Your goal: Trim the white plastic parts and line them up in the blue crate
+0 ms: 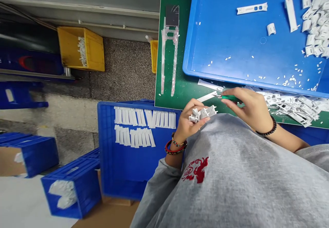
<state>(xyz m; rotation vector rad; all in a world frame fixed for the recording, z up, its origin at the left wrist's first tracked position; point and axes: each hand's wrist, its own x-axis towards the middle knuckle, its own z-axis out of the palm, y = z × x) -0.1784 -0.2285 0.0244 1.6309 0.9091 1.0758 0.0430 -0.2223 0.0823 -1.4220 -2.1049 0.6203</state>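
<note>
Left hand (186, 121): curled round several white moulded plastic pieces (203, 113), between thumb and fingers | right hand (250, 106): pinching green-handled tool (230, 98), tip leftward | flat white plastic strip (206, 97): near tool tip, just beyond left hand

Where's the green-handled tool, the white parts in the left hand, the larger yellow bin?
Green-handled tool (230, 98), head view: its handle.
White parts (204, 112), head view: a middle piece.
Larger yellow bin (96, 49), head view: outer side wall.
</note>
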